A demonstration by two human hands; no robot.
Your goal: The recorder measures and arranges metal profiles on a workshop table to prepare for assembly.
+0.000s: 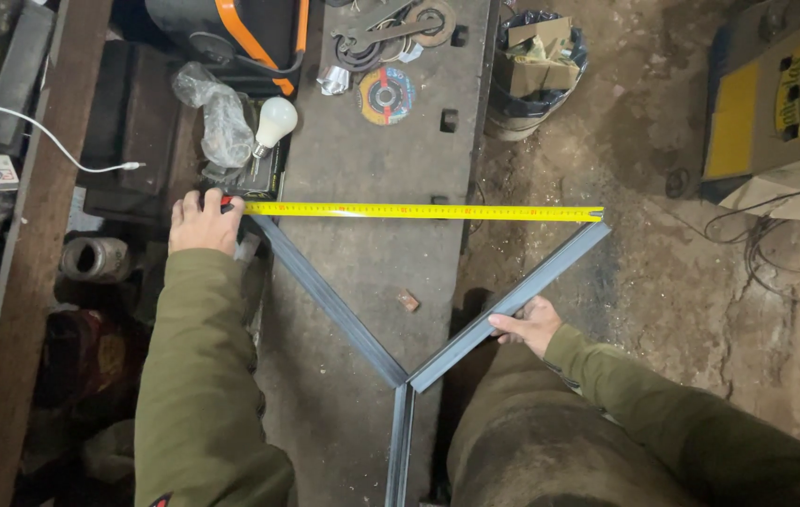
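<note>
Here, a yellow tape measure (419,211) runs flat and straight from nine o'clock toward three o'clock, spanning the open tips of a Y-shaped frame of grey steel bars (400,376). The left hand (203,222) presses down on the tape's case end at about ten o'clock, fingers curled over it so the case is mostly hidden. The right hand (530,324), at about four o'clock, closes its fingers on the right-hand bar (513,300) partway along its length. That bar is smooth, dull blue-grey and rectangular in section; its far tip meets the tape's hook end. The left-hand bar (325,296) lies on a long, dark, scuffed steel workbench plate (372,150) with square holes near its edge. A third bar drops from the joint toward six o'clock.

At twelve o'clock lie a round cutting disc (386,95) with a coloured label and some flat metal rings. A white light bulb (274,122) rests at eleven o'clock beside a crumpled clear plastic bag (217,117). At one o'clock stands a bucket (536,75) lined with a dark bag — stuffed with cardboard scraps. The floor is rough, cracked concrete.
</note>
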